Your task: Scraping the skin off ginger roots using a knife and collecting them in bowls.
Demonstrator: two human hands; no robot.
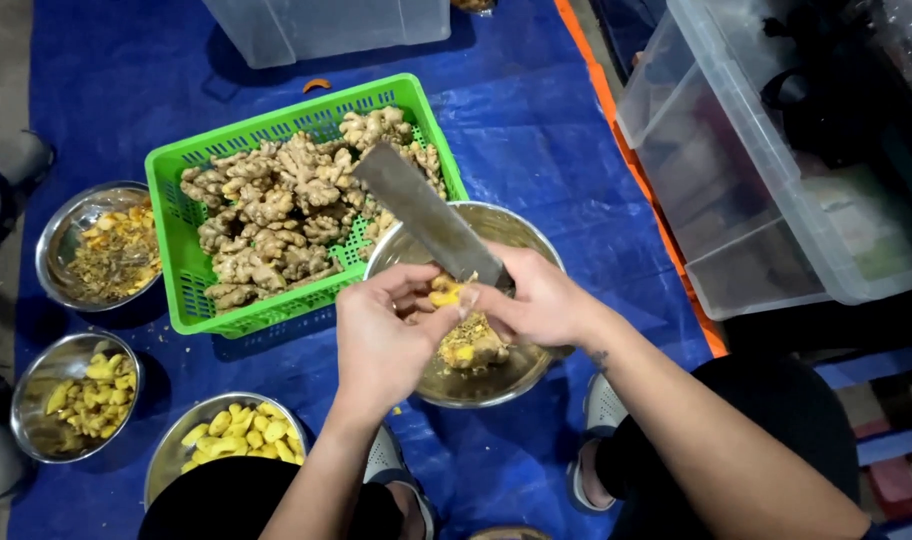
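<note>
Two hands meet over a steel bowl (521, 375) on the blue tarp (536, 130). The left hand (381, 340) closes its fingers round a yellow ginger piece (444, 295); the right hand (541, 300) grips a broad knife (426, 212), blade pointing up-left. Just behind sits a green basket (181, 255) of raw ginger (276, 210); three more bowls lie at left.
</note>
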